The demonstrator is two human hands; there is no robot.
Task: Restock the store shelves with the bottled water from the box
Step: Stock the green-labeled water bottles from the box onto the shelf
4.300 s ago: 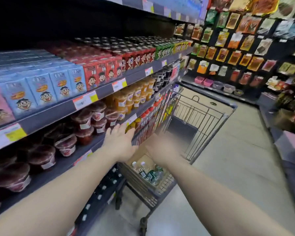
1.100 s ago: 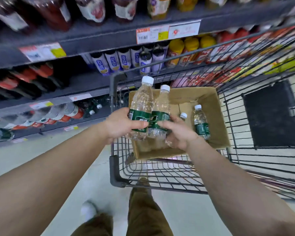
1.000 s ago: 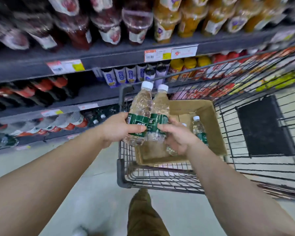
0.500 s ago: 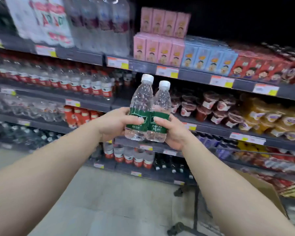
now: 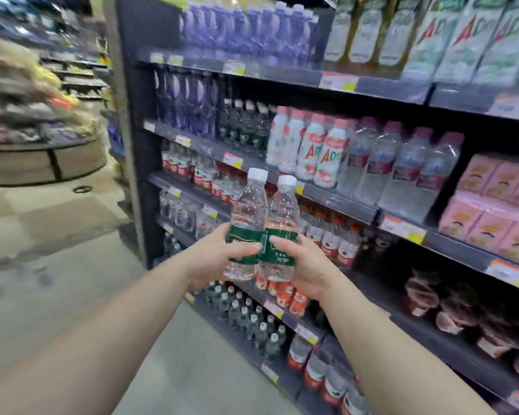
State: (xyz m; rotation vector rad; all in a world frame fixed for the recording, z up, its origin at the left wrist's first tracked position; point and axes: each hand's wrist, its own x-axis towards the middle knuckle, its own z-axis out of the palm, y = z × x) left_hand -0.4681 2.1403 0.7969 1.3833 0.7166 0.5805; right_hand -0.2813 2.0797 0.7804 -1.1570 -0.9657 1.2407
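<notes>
Two clear water bottles with white caps and green labels stand upright side by side in front of me. My left hand [image 5: 215, 257] grips the left bottle [image 5: 247, 211] around its label. My right hand [image 5: 304, 266] grips the right bottle [image 5: 283, 209] the same way. Both bottles touch each other and hang in the air before the dark store shelves [image 5: 348, 206]. Similar green-labelled bottles [image 5: 246, 130] stand on a higher shelf, and more [image 5: 252, 320] on a low shelf beneath my hands. The box and the cart are out of view.
The shelves carry red-labelled water [image 5: 327, 238], white drink bottles [image 5: 309, 148], big water bottles [image 5: 402, 169], pink cartons [image 5: 492, 211] and jelly cups [image 5: 450, 307]. Open floor [image 5: 57, 241] lies to the left, with a round produce stand [image 5: 39, 157] beyond.
I have turned left along the shelving with both bottles still held together. The water section has come into view; the cart and box have dropped out of sight.
</notes>
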